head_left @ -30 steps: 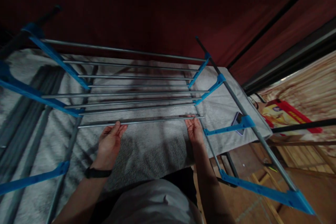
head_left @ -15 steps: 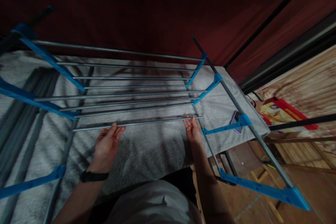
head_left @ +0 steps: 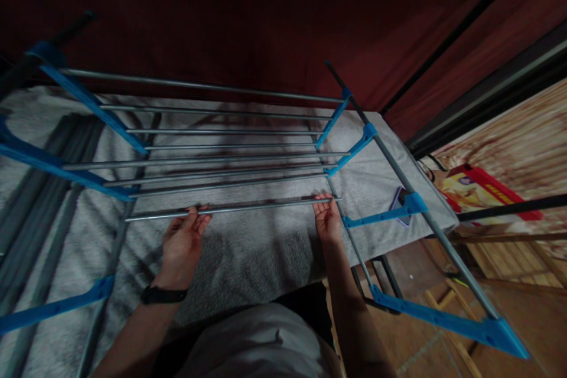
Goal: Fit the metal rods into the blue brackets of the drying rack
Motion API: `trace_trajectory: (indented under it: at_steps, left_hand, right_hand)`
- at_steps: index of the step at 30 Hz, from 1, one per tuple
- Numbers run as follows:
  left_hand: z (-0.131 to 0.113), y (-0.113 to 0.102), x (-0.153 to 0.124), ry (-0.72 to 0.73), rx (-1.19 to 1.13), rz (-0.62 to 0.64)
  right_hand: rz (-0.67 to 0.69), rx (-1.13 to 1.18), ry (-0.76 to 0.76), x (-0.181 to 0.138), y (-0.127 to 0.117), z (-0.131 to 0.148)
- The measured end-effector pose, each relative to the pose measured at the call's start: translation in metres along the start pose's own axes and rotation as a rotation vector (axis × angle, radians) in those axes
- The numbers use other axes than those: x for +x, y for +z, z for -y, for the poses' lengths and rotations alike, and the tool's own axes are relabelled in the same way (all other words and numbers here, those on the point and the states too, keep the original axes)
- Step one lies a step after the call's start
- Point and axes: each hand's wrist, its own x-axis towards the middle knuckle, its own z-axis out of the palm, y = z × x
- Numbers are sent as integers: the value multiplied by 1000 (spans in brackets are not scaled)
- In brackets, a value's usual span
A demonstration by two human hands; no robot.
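Head: rod in hands, red box

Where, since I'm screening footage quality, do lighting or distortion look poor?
In the head view, dim light leaves the backdrop nearly black up top; soft shadows cross the blanket; the held rod catches a faint glint; outer edges look stretched.

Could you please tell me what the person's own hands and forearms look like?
The left hand and right hand are ungloved, and no sleeves show on the forearms. A plain black wristband is worn on the left; none shows on the right.
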Motion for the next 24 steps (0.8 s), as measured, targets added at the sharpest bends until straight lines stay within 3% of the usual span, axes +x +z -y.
trace_trajectory:
  at_steps: [24]
  left_hand:
    - [-2,2,0,5,30,-27]
  right_hand:
    - [-50,19,1,3,-1,1]
